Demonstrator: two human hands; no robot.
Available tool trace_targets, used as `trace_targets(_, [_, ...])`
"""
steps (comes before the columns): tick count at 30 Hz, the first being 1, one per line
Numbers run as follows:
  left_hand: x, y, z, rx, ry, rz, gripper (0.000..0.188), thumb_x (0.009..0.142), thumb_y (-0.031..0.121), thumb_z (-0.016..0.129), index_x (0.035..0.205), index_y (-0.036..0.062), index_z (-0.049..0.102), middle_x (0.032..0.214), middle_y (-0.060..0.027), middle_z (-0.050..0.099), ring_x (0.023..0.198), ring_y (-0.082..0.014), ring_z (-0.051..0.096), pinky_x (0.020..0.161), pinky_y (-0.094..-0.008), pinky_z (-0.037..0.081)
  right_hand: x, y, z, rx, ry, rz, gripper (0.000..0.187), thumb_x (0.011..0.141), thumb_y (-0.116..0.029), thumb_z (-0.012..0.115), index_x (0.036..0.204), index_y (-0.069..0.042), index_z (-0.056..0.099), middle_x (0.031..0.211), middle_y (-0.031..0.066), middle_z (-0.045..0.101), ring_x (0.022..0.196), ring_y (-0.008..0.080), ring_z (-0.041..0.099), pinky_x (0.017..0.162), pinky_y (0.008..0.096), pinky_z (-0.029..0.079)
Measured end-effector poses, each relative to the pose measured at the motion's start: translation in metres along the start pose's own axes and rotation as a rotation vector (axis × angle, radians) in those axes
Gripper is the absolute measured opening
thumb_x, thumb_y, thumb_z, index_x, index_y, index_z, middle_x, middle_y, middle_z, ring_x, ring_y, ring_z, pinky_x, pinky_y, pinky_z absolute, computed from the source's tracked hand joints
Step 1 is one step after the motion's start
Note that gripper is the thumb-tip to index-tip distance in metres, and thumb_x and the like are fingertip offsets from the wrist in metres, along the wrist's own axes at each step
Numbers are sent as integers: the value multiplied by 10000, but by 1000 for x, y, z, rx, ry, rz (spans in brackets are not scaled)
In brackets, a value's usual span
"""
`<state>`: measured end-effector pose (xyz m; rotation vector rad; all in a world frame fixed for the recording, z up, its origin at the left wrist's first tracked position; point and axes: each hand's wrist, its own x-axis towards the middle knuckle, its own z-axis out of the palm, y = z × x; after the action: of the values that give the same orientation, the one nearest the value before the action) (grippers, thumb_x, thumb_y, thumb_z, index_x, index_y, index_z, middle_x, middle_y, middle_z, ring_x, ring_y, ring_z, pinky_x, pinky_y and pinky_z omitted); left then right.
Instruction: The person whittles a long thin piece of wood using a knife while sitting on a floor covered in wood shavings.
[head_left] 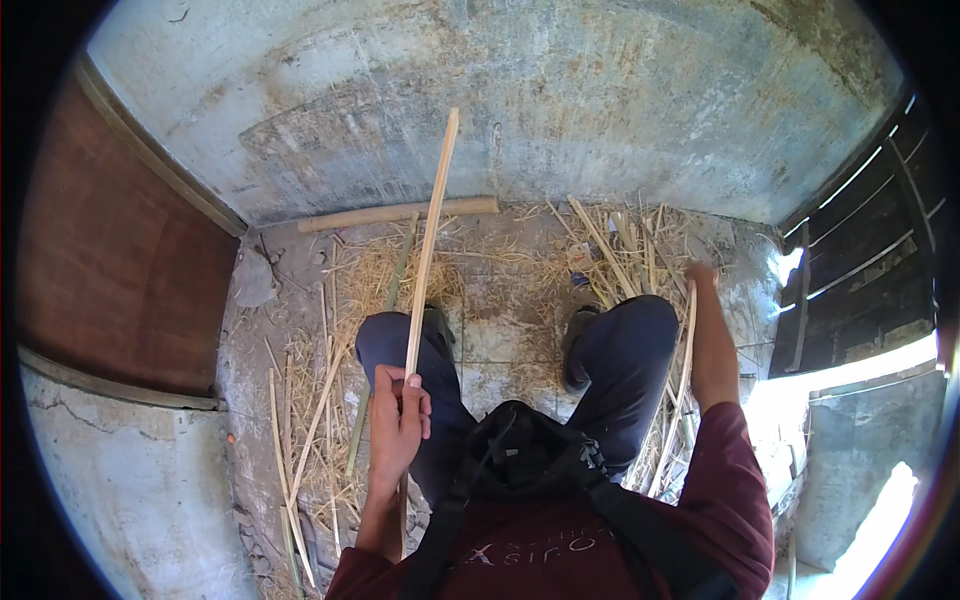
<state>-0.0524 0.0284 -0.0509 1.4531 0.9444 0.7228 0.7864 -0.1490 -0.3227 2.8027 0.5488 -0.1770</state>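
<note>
A long pale split bamboo strip (432,232) rises from my left hand (397,418), whose thumb and fingers are closed around its lower part. The strip tilts slightly right at the top and passes in front of my left knee; a darker length shows below the hand, by my forearm. My right arm reaches out past my right knee. At its end my right hand (703,273) is small in view, over a heap of strips and shavings. Its fingers are hidden. The upper end of another pale strip (685,370) lies right beside that hand; whether it is held I cannot make out.
Shavings (370,270) litter the floor around my feet. Several loose strips (325,420) lie to my left, more (605,245) at the far right. A round pole (400,213) lies along the concrete wall (500,100). A brown panel (120,240) is left, dark slats (870,240) right.
</note>
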Motion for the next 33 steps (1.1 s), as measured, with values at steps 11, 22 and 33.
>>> trace_targets(11, [-3, 18, 8, 60, -31, -56, 142, 1172, 157, 509, 1115, 41, 449, 689, -47, 594, 481, -91, 537, 426, -268, 403, -329, 37, 245, 1082, -1755, 350, 307, 1025, -375, 698, 892, -113, 608, 732, 22, 600, 549, 149, 534, 482, 279, 459])
trace_targets(22, [-10, 37, 10, -119, -238, -86, 176, 1207, 224, 420, 1196, 51, 446, 719, -63, 566, 455, -89, 507, 388, -231, 345, -370, -2, 238, 1019, -737, 474, 209, 958, -241, 745, 881, -61, 671, 700, 69, 574, 524, 137, 513, 435, 269, 382])
trace_targets(33, [-1, 40, 19, -272, -376, -66, 204, 1208, 248, 425, 1216, 45, 449, 698, -70, 568, 431, -101, 494, 382, -243, 336, -295, -13, 148, 585, -239, -33, 473, 977, -397, 694, 1215, 11, 727, 1112, 252, 764, 1020, 407, 741, 852, 481, 590])
